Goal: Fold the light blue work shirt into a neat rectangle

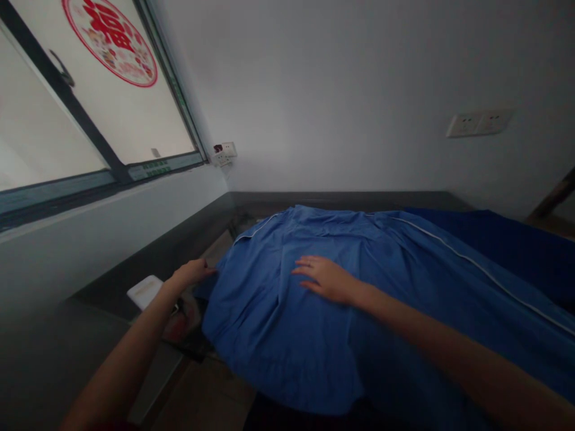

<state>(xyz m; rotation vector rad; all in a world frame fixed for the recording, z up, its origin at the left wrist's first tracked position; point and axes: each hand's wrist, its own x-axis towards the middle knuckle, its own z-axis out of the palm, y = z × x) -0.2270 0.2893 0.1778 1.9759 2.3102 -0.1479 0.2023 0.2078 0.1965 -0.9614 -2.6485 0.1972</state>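
Note:
A blue garment with thin white piping [323, 335] lies spread out in front of me, its near edge hanging over the table's front. My right hand [326, 278] rests flat on the cloth with its fingers apart. At the garment's left edge, my left hand [193, 274] pinches the blue fabric between thumb and fingers. Creases run through the cloth around my right hand.
Darker blue cloth [503, 239] lies at the right. A white box [144, 291] sits by my left forearm on the dark tabletop [188, 239]. Behind stands a wall with sockets [480, 124]; a sliding window [90, 108] is at the left.

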